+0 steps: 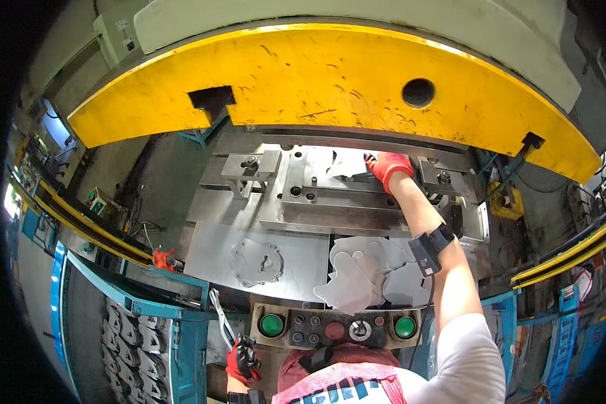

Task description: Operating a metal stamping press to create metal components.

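Observation:
My right hand [389, 167], in a red glove with dark fingertips, reaches into the press. Its fingers are closed at the right edge of a shiny sheet-metal blank [349, 163], over the steel die [296, 176]. Low on the left, my left hand [242, 361], in a red and black glove, is wrapped around a pair of metal tongs [221, 318], whose jaws point up and away from me. Flat blanks [349, 283] lie overlapping on the near plate. To their left rests a single cut part [257, 262] with holes and a notched outline.
A yellow press beam [316, 74] spans above the die. Close to my body is a control panel [320, 328] with green buttons [271, 326] at both ends. At lower left, a blue-framed bin [135, 350] holds several stacked formed parts. Clamp blocks [251, 163] flank the die.

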A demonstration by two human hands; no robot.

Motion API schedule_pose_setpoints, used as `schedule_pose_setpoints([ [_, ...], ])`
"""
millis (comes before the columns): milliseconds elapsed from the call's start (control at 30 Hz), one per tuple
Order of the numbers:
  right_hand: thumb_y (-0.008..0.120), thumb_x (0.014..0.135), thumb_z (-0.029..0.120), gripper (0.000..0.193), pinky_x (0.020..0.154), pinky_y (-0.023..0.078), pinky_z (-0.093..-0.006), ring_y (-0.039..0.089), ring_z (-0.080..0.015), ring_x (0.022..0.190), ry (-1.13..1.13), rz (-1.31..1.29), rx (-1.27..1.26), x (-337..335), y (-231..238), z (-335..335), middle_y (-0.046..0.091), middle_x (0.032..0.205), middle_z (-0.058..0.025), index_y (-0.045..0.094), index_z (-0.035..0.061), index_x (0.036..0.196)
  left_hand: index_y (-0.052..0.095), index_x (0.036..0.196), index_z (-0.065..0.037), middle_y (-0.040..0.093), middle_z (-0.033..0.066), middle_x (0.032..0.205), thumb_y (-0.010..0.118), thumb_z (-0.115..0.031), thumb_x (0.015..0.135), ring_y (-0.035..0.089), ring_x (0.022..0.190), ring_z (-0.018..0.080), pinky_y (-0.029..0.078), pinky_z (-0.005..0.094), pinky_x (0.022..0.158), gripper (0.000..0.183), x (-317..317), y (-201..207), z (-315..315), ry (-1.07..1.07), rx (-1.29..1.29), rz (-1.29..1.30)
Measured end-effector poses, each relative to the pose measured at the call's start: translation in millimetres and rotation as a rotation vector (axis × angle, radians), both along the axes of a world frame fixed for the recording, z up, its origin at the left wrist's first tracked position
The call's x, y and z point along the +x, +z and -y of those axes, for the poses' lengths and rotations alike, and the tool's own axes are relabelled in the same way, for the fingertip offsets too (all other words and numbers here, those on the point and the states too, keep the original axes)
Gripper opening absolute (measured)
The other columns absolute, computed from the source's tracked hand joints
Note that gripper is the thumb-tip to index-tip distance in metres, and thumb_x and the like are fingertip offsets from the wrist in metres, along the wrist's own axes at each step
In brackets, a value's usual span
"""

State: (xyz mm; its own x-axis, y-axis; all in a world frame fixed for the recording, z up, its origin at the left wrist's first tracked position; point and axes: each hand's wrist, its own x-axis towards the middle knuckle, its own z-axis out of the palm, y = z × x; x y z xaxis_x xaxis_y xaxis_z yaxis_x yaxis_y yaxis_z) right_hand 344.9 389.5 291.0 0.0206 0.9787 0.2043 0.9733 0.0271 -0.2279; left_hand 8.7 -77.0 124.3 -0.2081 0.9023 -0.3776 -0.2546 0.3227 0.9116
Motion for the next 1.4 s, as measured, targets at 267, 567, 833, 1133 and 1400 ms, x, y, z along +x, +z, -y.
schedule_pose_setpoints([
  [267,0.059,0.071,0.027,0.032,0.070,0.045,-0.0384,0.056,-0.0316,0.083,0.095,-0.248,0.173,80.4,48.4,141.7,0.059,0.087,-0.0156,0.056,0.0067,0.096,0.049,0.104,-0.006,0.054,0.0082,0.067,0.069,-0.027,0.068,0.052,0.051,0.0209,0.046,0.0375,0.041,0.046,-8.4,-99.9,-36.8,0.416,-0.442,-0.123],
  [567,0.051,0.082,0.026,0.042,0.079,0.041,-0.0355,0.053,-0.0320,0.092,-0.776,-0.521,-0.149,249.1,-181.2,378.7,0.056,0.099,-0.0204,0.047,-0.0043,0.111,0.033,0.122,-0.008,0.051,0.0139,0.108,0.078,-0.026,0.057,0.054,0.085,0.0298,0.047,0.0448,0.055,0.081,9.5,-107.9,-81.3,0.181,-0.579,-0.263],
  [833,0.071,0.065,0.024,0.079,0.090,0.036,-0.0323,0.046,-0.0257,0.108,-0.320,-1.084,-0.430,194.6,-335.3,399.7,0.048,0.116,-0.0166,0.028,-0.0026,0.125,0.018,0.132,-0.010,0.040,0.0141,0.124,0.080,-0.021,0.053,0.047,0.103,0.0319,0.045,0.0514,0.069,0.100,-27.0,-157.9,-65.9,-0.030,-0.531,-0.376],
  [1133,0.071,0.060,0.020,0.073,0.090,0.037,-0.0330,0.047,-0.0275,0.107,-0.509,-0.901,-0.388,182.2,-312.4,398.3,0.048,0.115,-0.0189,0.035,-0.0049,0.119,0.017,0.132,-0.014,0.032,0.0118,0.131,0.081,-0.021,0.050,0.039,0.112,0.0330,0.038,0.0577,0.077,0.104,13.4,-96.1,-88.3,0.100,-0.681,-0.242],
  [1400,0.071,0.060,0.023,0.075,0.090,0.037,-0.0323,0.045,-0.0277,0.110,-0.549,-0.855,-0.427,180.3,-301.0,397.1,0.046,0.117,-0.0200,0.035,-0.0051,0.120,0.025,0.129,-0.011,0.040,0.0126,0.126,0.082,-0.023,0.046,0.044,0.108,0.0297,0.042,0.0504,0.076,0.102,-6.7,-134.0,-85.3,0.076,-0.680,-0.373],
])
